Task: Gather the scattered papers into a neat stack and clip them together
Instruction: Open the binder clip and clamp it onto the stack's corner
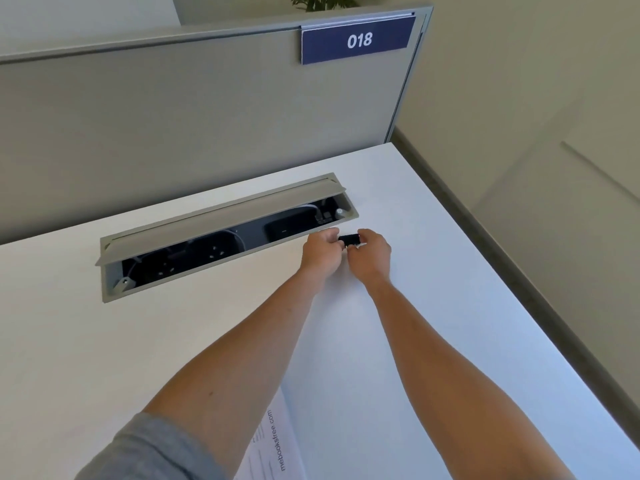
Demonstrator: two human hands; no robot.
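Both hands, left [320,252] and right [370,252], pinch black clip [350,240] at far edge of papers [332,341] on white surface [104,341]. Open cable tray [221,237] just beside, left.

Papers [277,441] lie nearest; clip [350,240], perhaps, before the cable tray [221,233].

White desk [104,341], grey partition [173,116] w/ 018 sign [358,39].

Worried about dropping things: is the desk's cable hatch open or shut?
Open: the cable hatch lid is tilted up, exposing dark sockets and cables inside.
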